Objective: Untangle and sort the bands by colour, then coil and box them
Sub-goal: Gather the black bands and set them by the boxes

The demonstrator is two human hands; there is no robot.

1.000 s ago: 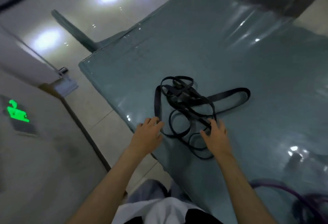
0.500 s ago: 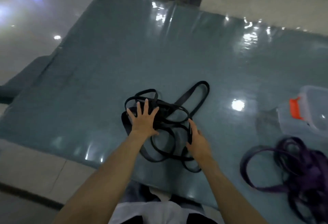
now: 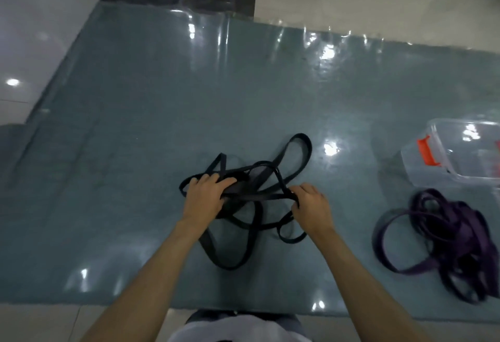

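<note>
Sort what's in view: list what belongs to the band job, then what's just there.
Job:
tangled black bands, gripped by left hand and right hand
purple band pile
clear plastic box with orange latch

Just there:
glossy blue-grey mat

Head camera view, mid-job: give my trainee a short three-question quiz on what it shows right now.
1. True or false: both hands, the left hand and the right hand, grip the tangled black elastic bands.
2. Where does the heap of purple elastic bands lie?
A. inside the box
B. on the grey-blue mat, nearer the person than the box
C. under the black bands
3. Fill in: the clear plastic box with orange latches holds ____ bands so far.

Key: 1 true; 2 B; 3 no.
</note>
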